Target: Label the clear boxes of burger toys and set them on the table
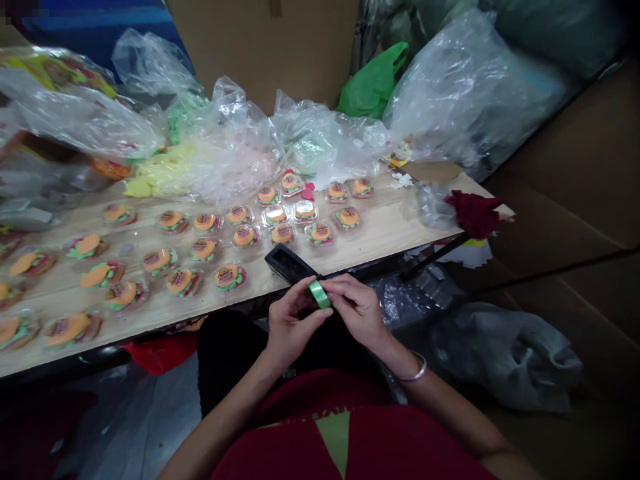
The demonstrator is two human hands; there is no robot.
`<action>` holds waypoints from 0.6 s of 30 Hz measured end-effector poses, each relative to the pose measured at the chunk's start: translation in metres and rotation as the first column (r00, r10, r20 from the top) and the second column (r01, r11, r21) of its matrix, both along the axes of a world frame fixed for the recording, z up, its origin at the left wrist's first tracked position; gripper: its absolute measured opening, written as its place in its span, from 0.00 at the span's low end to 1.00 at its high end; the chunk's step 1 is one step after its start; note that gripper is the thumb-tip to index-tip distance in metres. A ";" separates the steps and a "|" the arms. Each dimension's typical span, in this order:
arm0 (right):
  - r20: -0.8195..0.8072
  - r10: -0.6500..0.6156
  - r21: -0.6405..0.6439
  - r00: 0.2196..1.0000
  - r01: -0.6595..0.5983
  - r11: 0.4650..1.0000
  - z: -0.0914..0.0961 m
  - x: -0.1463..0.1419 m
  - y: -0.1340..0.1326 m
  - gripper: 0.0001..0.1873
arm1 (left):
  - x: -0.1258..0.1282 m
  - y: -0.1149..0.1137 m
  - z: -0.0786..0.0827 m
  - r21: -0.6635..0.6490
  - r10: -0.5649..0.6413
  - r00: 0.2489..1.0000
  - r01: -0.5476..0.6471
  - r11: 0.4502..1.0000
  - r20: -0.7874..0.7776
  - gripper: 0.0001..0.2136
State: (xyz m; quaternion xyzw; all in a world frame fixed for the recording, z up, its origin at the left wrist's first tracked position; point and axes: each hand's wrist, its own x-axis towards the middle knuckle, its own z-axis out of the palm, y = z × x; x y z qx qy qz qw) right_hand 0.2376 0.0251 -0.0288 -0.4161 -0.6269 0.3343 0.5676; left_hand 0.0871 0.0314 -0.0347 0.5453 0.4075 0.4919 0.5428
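At the far left, the wooden table (pixel 380 230) runs out of the picture, so some of the little clear tubs there are cut off and blurry. Each tub holds a soft burger-shaped toy (pixel 231 276) with an orange bun and green and red layers. I can count about thirty of them, set out in loose rows, but the exact number is hard to tell at the blurry left edge.

Behind the tubs lie crinkly clear plastic bags (pixel 230 143). Yellow, pink and green pieces show through them, but the shapes inside are too foggy to name. A flat brown cardboard sheet (pixel 265 47) stands behind the bags, and one bright green bag (pixel 375 83) sits beside it.

At the near edge of the table, in the middle, lies one black boxy tool (pixel 289 264).

Just below it, in front of the table edge and over the lap, both hands meet. The left hand (pixel 290 327) and the right hand (pixel 357 310) pinch one small shiny green tape roll (pixel 319 294) between their fingertips. One silver bangle (pixel 415 373) circles the right wrist.

Further right, a dark red fuzzy cloth (pixel 475 213) hangs at the table corner. Below it lies one gray floppy bag (pixel 505 353), next to big brown cardboard boxes (pixel 575 193).
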 end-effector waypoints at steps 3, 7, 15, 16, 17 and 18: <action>0.020 0.036 0.000 0.999 -0.036 0.999 -0.005 -0.005 0.005 0.17 | 0.004 0.002 0.001 -0.087 0.116 0.991 -0.110 0.990 0.072 0.22; 0.044 0.051 0.020 0.998 -0.052 0.998 -0.011 -0.010 0.013 0.19 | 0.006 0.006 0.003 -0.138 0.206 0.976 -0.195 0.971 0.069 0.21; -0.011 0.094 -0.021 0.996 -0.094 0.995 -0.021 -0.013 0.020 0.20 | 0.006 0.015 -0.001 -0.138 0.233 0.970 -0.222 0.965 0.065 0.20; -0.016 0.081 -0.041 0.997 -0.081 0.996 -0.024 -0.015 0.017 0.20 | 0.006 0.016 -0.002 -0.141 0.232 0.970 -0.221 0.965 0.068 0.19; -0.014 0.055 -0.060 0.998 -0.056 0.997 -0.027 -0.018 0.014 0.21 | 0.006 0.016 -0.002 -0.143 0.233 0.970 -0.222 0.964 0.068 0.18; -0.005 0.013 -0.074 1.000 -0.013 0.997 -0.030 -0.022 0.011 0.23 | 0.005 0.015 -0.002 -0.147 0.235 0.970 -0.224 0.963 0.062 0.18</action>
